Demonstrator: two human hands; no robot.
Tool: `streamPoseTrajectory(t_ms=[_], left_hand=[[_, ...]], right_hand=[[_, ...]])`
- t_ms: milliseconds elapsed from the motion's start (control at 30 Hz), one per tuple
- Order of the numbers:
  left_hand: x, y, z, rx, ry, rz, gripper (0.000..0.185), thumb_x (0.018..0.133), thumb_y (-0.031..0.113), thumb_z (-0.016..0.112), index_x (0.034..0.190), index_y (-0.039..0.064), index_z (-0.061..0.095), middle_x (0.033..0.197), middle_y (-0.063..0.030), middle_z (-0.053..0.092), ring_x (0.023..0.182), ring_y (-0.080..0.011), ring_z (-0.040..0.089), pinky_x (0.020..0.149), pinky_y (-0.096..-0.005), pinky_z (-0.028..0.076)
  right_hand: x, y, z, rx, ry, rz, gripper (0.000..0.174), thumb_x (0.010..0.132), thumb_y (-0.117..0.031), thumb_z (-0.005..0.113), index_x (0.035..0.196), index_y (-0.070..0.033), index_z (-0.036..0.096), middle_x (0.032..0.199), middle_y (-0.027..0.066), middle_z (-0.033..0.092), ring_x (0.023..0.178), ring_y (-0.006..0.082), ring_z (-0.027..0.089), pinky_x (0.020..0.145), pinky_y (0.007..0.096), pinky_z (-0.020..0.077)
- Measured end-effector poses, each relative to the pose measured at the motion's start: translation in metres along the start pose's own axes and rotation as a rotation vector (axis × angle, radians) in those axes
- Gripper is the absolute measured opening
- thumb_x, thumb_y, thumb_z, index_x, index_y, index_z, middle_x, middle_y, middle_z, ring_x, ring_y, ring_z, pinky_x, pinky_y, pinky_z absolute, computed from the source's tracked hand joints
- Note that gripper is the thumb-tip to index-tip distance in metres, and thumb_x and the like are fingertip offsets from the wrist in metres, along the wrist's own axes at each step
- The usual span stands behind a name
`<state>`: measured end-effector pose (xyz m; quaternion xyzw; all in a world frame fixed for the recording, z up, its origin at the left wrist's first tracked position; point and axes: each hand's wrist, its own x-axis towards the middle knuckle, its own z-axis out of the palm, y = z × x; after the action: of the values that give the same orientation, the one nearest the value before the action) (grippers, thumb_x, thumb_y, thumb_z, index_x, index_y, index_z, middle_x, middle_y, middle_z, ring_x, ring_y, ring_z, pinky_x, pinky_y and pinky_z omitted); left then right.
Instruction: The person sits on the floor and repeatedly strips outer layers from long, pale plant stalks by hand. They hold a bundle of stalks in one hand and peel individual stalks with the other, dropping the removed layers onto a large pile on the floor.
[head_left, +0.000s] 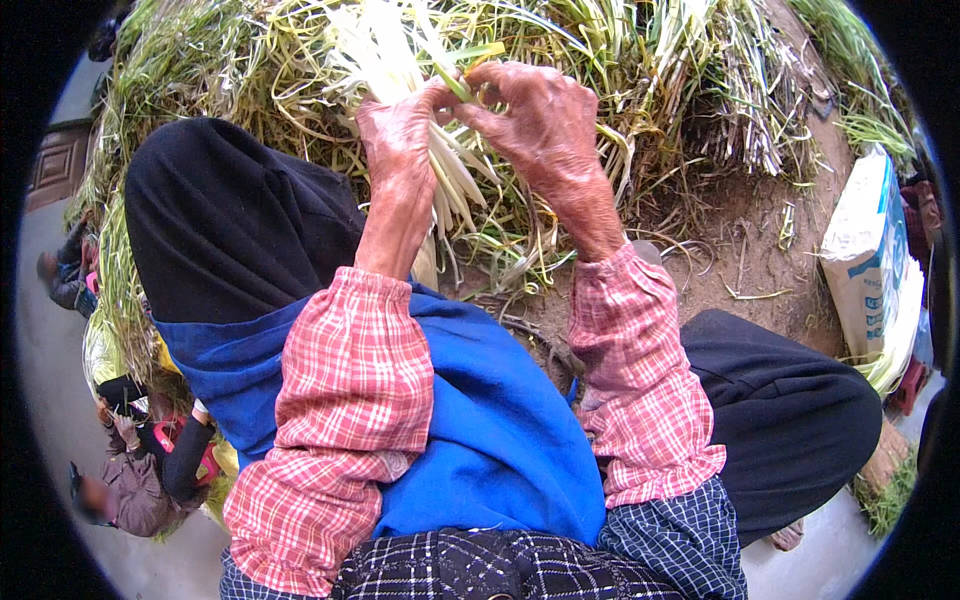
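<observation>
A bunch of pale, long-stalked leafy plants (386, 52), probably chives or a similar vegetable, is gripped in my left hand (397, 142). Its whitish stalk ends (454, 180) hang below my palm toward me. My right hand (544, 124) is curled close beside it, thumb and fingertips meeting around a flat green leaf strip (454, 81). That strip crosses the gap between both thumbs, and a yellowed tip (491, 49) shows just above. The overlapping fingers partly hide where the strip is pinched.
Heaped green and dry stalks (637, 67) spread before me on brown ground (757, 247). A white carton with blue print (862, 255) stands at right, pale stalks beside it. At left, a person (139, 480) sits low near a pink-red plastic item (206, 465); another person (71, 274) is farther off.
</observation>
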<state>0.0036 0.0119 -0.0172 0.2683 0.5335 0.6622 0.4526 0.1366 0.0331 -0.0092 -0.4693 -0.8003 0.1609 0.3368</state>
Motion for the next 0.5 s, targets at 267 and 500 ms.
streamPoseTrajectory(t_ms=[267,500], left_hand=[[0.007,0.006,-0.006,-0.082,0.274,-0.195,0.029,0.072,-0.003,0.068,0.099,0.0,0.056,0.082,-0.0062,0.063,0.067,-0.0168,0.063,0.062,-0.0304,0.048],[0.015,0.007,-0.016,-0.29,0.234,-0.17,0.026,0.077,-0.002,0.065,0.1,-0.002,0.053,0.087,-0.0164,0.065,0.076,-0.0254,0.066,0.051,-0.0243,0.048]], right_hand=[[-0.012,0.006,0.04,0.455,0.278,0.14,0.019,0.075,-0.024,0.069,0.086,-0.008,0.068,0.078,0.0086,0.066,0.065,0.0185,0.062,0.055,0.0311,0.0466],[-0.013,0.014,0.036,1.713,0.439,0.633,0.01,0.088,-0.015,0.058,0.083,-0.006,0.058,0.069,0.0062,0.063,0.062,0.0146,0.06,0.062,0.03,0.0545]])
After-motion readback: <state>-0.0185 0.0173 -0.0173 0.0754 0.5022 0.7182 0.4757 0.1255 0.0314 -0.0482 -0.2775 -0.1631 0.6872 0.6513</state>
